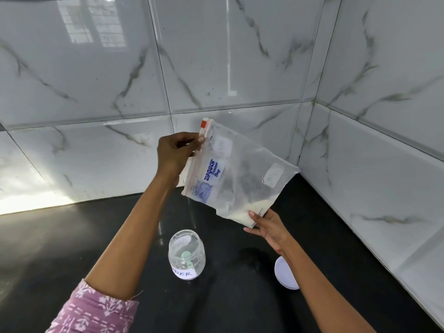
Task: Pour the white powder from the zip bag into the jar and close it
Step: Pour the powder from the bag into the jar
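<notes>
Nearest to us, our left sleeve point(96, 311), pink with a white print, is cut off at the bottom edge, and our right forearm runs out of the frame low on the right. That forearm crosses in front of the white lid point(284, 275), so we see only part of its round face lying flat on the counter. The jar point(187, 254) stands upright and uncapped on the black countertop point(72, 260), between our two arms. Its handwritten label is turned partly away and we read only the letters "DER". Something pale green shows through the clear wall; we cannot tell what it is.

Above the jar, apart from it, we hold the zip bag point(237, 174) tilted in the air. Our left hand point(176, 155) pinches the zip strip near the red slider point(203, 124), fingers curled round the edge. Our right hand point(269, 227) grips the lowest corner, thumb over the front, fingers behind and hidden. The white powder point(249, 211) lies heaped in that low corner. The plastic is cloudy, the blue print reads sideways, and whether the zip is open we cannot tell.

Behind, glossy white marble-veined tiles point(96, 80) cover two walls meeting in a corner at the right.
</notes>
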Tool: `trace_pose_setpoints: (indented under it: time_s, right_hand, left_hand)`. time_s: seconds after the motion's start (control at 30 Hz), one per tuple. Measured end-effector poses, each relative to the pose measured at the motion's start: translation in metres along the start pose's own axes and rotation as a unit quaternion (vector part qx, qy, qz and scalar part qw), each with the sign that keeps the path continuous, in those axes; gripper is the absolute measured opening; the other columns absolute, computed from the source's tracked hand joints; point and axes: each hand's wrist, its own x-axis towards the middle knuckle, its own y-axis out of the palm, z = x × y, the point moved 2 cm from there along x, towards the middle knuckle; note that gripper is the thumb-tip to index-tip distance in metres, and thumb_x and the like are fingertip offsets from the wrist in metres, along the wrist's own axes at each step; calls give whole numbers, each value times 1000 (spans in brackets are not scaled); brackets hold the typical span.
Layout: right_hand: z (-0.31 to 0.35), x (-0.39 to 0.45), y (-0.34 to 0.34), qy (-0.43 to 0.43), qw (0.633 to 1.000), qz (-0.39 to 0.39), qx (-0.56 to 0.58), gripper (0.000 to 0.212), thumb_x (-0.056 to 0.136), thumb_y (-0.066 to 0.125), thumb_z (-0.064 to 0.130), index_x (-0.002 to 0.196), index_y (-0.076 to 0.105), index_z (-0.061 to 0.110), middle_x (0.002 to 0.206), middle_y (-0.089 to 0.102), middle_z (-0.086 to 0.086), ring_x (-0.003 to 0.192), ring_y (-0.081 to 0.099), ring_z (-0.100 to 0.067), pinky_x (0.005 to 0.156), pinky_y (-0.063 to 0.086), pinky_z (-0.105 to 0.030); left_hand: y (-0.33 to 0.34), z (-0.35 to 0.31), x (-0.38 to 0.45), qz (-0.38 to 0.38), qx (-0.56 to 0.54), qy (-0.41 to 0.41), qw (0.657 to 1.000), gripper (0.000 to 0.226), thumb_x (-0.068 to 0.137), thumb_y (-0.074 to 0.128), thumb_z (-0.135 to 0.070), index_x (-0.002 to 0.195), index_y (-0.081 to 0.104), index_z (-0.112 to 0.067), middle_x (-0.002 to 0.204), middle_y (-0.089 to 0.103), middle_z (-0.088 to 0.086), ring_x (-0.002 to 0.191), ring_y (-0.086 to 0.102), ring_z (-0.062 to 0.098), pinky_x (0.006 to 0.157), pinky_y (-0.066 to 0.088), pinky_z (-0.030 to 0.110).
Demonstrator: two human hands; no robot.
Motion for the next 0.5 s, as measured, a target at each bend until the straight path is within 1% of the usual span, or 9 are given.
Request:
trace_pose_setpoints:
  time_s: [0.03,0.1,0.2,0.3,0.33,0.4,0.43,0.5]
  right_hand:
    - [3,-3,0,-13,1000,-3,-8,53,65,78,20,114,60,14,110,71,-6,102,67,-29,72,60,-38]
    - [11,-8,-1,-37,999,-7,-23,54,63,80,23,112,61,15,109,72,-5,101,68,-28,69,60,-35]
    - [23,-13,1,-66,997,-12,-24,53,62,80,23,111,62,17,107,72,-4,100,68,-27,68,60,-34]
    - [32,-15,3,-79,997,-18,-11,54,60,80,25,111,62,18,107,73,-2,99,69,-26,67,60,-33]
    - [34,-15,4,-81,996,-21,-9,54,60,80,25,111,62,19,106,73,-2,99,69,-26,66,60,-33]
    - [36,-15,7,-83,996,-21,-11,55,61,79,25,112,62,19,107,73,-3,99,69,-26,66,60,-33]
    - [37,-15,8,-83,996,-19,-13,55,61,79,25,113,61,18,107,72,-4,99,69,-26,66,60,-32]
    - [39,-16,11,-85,996,-18,-17,56,61,78,26,113,61,18,107,72,-3,99,69,-25,66,60,-32]
  left_hand:
    - [-10,3,-2,-3,11,7,1000,16,79,75,-10,95,73,-12,76,74,-10,68,67,3,64,56,19]
    - [-29,13,-10,2,32,2,999,19,78,76,-14,96,72,-12,87,74,-4,74,69,4,68,58,21]
    - [-53,34,-28,34,62,-46,996,16,77,74,-19,92,70,-14,92,72,-1,73,71,5,69,57,19]
    - [-64,57,-47,89,26,-111,989,22,76,73,-12,95,66,-6,97,71,6,79,72,15,74,59,22]
    - [-66,63,-52,112,25,-123,986,24,74,73,-10,96,66,-4,98,71,8,82,71,16,74,58,22]
    - [-65,73,-59,153,40,-131,979,24,74,73,-4,97,68,-2,101,71,9,87,68,16,75,57,20]
    - [-63,76,-60,161,45,-131,977,22,75,72,-1,97,68,-2,102,71,10,88,68,17,75,57,20]
    - [-59,78,-59,165,45,-131,976,20,77,70,2,97,68,0,97,72,8,84,68,16,73,57,21]
